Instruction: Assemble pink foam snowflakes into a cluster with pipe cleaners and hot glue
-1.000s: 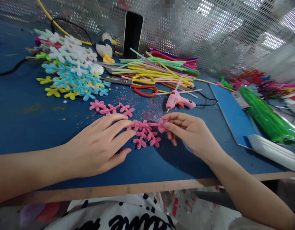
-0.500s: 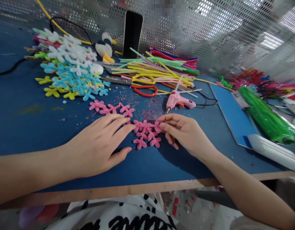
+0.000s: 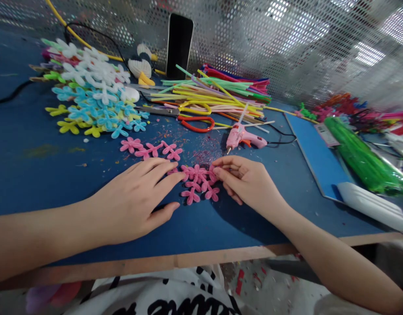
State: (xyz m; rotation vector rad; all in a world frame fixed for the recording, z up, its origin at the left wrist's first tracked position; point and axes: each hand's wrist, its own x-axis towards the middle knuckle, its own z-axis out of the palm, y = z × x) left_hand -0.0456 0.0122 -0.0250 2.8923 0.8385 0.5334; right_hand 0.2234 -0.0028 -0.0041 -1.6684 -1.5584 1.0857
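Pink pipe-cleaner flowers (image 3: 196, 174) lie joined in a cluster on the blue table, between my two hands. My left hand (image 3: 136, 197) rests palm down with its fingers stretched out, the fingertips touching the cluster's left side. My right hand (image 3: 244, 177) pinches a pink flower at the cluster's upper right between thumb and forefinger. Beyond my left fingers lies another row of pink flowers (image 3: 152, 149), partly covered by that hand. A pink glue gun (image 3: 237, 136) lies just past my right hand, nozzle toward me.
Scissors (image 3: 196, 123) with red and yellow handles lie before loose pipe cleaners (image 3: 201, 94). White, blue and yellow flowers (image 3: 93, 96) are heaped at left. A phone (image 3: 179, 46) leans on the perforated screen. At right are a blue board (image 3: 313, 153) and a green bundle (image 3: 359, 153).
My right hand has shifted very slightly left with the pinched pink flower. My left hand stays in place, and the view has moved a little.
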